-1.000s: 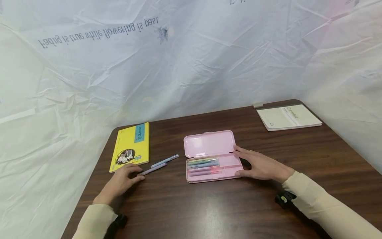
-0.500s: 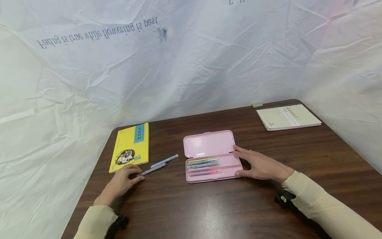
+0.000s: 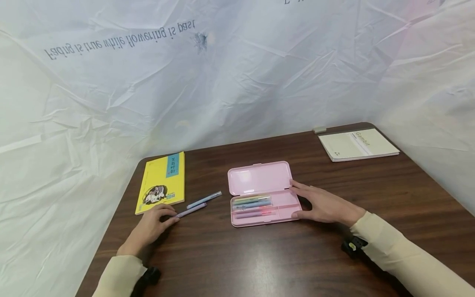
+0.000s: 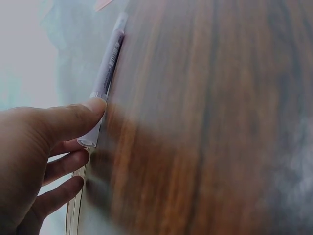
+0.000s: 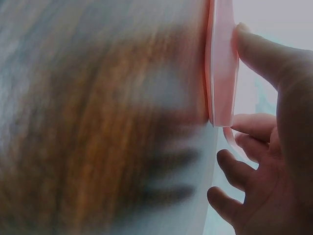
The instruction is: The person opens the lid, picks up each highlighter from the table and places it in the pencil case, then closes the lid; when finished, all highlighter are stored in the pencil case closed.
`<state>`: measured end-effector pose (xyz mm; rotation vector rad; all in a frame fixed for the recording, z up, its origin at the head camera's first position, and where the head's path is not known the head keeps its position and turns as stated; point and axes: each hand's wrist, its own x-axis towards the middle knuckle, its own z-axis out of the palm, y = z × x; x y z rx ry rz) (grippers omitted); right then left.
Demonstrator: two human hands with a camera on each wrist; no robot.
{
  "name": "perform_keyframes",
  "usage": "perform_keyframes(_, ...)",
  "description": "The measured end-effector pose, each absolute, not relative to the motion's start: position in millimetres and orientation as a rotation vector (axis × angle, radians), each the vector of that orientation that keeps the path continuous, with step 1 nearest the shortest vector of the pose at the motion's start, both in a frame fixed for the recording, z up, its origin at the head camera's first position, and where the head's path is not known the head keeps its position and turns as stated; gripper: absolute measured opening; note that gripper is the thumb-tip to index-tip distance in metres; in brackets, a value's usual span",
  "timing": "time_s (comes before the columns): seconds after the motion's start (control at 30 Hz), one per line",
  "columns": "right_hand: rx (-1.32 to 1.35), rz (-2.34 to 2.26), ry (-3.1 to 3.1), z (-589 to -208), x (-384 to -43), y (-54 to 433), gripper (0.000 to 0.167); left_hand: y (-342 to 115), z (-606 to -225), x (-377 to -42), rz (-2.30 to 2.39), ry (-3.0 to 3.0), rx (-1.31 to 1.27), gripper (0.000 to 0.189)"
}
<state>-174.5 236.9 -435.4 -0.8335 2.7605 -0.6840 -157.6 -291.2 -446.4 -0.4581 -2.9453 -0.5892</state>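
Observation:
At the table's left my left hand [image 3: 150, 226] pinches the near end of a lilac pen [image 3: 191, 210] between thumb and fingers. The pen lies along the tabletop; its printed barrel shows in the left wrist view. Touching or close beside it is a light blue pen [image 3: 204, 199]. A pink pencil case [image 3: 289, 212] stands with its lid [image 3: 259, 179] raised back, and several pastel pens [image 3: 252, 202] lie in its left part. My right hand [image 3: 323, 204] holds the case's right end, thumb [image 5: 259, 54] at the front corner and a finger near the hinge.
A yellow book [image 3: 163, 181] lies behind the left hand. At the back right is a pale notebook [image 3: 360, 144], with a small light grey block [image 3: 319, 129] at its corner. White sheeting [image 3: 237, 82] hangs round the dark wooden table [image 3: 222, 255].

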Motion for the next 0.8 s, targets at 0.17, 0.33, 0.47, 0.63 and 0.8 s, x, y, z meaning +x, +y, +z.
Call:
perform_keyframes(0.17,-0.837,-0.682,2.764,-437,-174,237,0.091,-291,-445,-157,-0.583,-2.930,-0.464,0.010)
perform_keyframes(0.33,-0.837,-0.677,2.770,-436,-174,237,0.090,-290,-441,-156,-0.581,-2.862,-0.505,0.008)
perform_keyframes(0.47,-0.843,-0.679,2.772,-436,-173,237,0.090,-287,-434,-157,-0.585,-2.834,-0.524,0.008)
perform_keyframes(0.63,-0.853,-0.683,2.774,-437,-174,237,0.090,-281,-422,-159,-0.568,-2.784,-0.557,0.010)
perform_keyframes(0.8,-0.858,-0.688,2.769,-437,-175,238,0.089,-275,-411,-160,-0.538,-2.694,-0.624,0.014)
